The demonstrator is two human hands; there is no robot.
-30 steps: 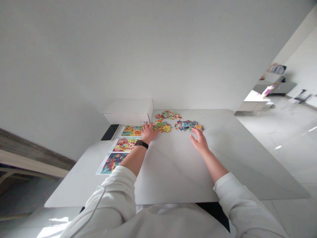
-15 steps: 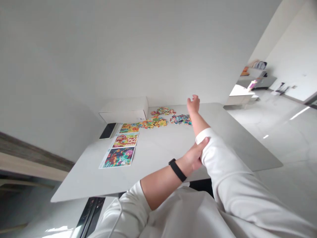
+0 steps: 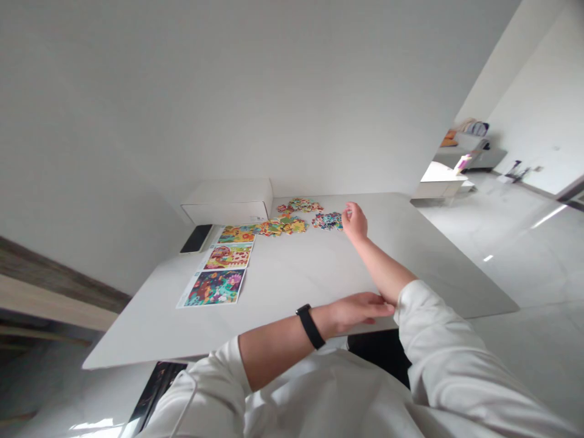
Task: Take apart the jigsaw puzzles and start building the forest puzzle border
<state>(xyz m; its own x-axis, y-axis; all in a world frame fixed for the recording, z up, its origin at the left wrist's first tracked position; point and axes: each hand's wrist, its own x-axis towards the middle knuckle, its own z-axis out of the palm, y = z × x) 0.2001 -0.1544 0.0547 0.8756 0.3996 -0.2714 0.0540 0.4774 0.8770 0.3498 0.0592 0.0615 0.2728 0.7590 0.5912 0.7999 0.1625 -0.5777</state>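
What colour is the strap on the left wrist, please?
The strap is black; the head view shows it best.

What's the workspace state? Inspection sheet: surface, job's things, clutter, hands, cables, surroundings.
Surface: pale table, far edge along wall.
Job's things: yellowish puzzle pile, bluish puzzle pile, multicolored puzzle pile, three printed pictures.
Clutter: phone, white box.
Hands: left hand at right sleeve cuff, contact unclear; right hand at bluish puzzle pile's right end, curled, contents hidden.
Cables: thin pale line on left sleeve, possibly cord.
Surroundings: glossy floor to the right.
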